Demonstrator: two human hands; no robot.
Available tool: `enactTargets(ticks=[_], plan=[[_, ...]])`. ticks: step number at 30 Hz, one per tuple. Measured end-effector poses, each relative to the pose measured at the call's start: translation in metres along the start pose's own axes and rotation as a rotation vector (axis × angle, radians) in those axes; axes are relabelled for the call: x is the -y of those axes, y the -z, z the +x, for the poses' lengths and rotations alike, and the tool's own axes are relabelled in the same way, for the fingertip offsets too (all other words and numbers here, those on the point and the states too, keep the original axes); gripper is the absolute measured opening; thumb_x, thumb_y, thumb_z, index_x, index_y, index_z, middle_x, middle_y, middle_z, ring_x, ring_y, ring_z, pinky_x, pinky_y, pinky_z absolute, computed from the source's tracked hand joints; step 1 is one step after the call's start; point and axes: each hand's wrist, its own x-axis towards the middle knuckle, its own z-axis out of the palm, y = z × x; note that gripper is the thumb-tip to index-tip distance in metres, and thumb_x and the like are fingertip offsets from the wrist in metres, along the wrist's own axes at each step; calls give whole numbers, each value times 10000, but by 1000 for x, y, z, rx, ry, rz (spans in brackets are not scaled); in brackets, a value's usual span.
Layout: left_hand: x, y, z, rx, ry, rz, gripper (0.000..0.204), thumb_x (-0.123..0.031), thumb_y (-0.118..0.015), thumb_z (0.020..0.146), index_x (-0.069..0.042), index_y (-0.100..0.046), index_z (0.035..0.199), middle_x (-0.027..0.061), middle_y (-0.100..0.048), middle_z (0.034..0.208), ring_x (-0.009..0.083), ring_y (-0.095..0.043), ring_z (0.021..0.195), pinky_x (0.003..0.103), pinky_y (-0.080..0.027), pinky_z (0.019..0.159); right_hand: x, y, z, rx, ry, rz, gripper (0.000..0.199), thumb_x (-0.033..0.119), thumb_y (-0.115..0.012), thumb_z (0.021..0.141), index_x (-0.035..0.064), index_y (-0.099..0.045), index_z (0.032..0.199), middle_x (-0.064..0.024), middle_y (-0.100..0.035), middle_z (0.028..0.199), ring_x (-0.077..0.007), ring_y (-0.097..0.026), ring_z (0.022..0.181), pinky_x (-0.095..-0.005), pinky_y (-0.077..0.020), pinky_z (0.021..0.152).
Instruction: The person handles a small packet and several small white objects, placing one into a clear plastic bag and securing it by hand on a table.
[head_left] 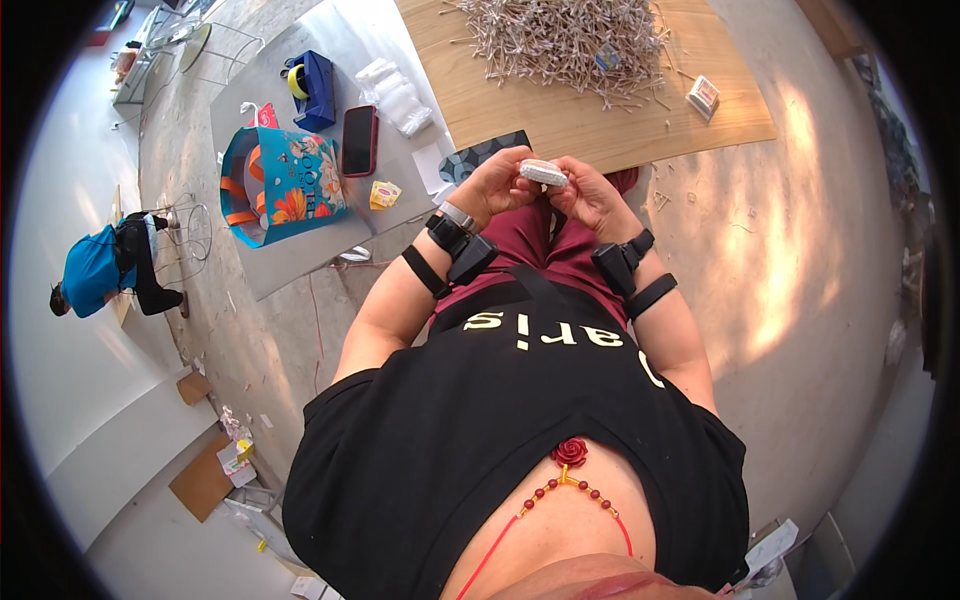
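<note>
Between my two hands, in front of my lap, is a small bundle of cotton swabs, its white knobbly tips facing up. My left hand grips its left side with thumb and fingers. On the other side my right hand pinches it. Most of the bundle's lower part is hidden by my fingers. Beyond the hands a large loose pile of cotton swabs covers the far part of a wooden tabletop. A small packed box of swabs lies to the right of the pile.
Left of the wooden top, a grey table holds a floral paper bag, a phone, a blue tape dispenser with yellow tape, clear plastic bags and a small yellow packet. Another person is at far left.
</note>
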Motion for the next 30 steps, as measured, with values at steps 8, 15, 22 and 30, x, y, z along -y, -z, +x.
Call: enactTargets(ticks=[8,15,22,30], plan=[[-2,-17,-7,-372,-805,1061,158,-199,-754,958,-49,-735,1005,4,-711,952,81,-642,859,253,-522,768,11,-8,-9,-334,984,-1096,157,182,-751,957,36,-773,1008,-2,-695,912,-103,-617,826,-253,-495,778],[6,5,11,-528,-1111,1415,129,-132,-828,880,-34,-792,956,47,-712,1001,108,-656,875,263,-532,756,6,19,8,-357,1058,-1115,150,159,-781,922,65,-793,1037,-36,-718,994,-119,-645,871,-266,-509,784],[16,7,14,-517,-1101,1338,166,-136,-832,867,-33,-788,990,53,-721,956,113,-668,820,252,-541,742,3,25,6,-389,1012,-1146,153,158,-785,917,64,-794,1037,-37,-729,1016,-116,-644,861,-260,-503,762],[14,6,17,-506,-1072,1313,128,-99,-800,894,-18,-780,991,52,-716,952,108,-679,818,248,-548,741,6,23,4,-365,993,-1190,122,138,-782,913,57,-791,1003,-32,-722,992,-115,-634,824,-261,-491,725]])
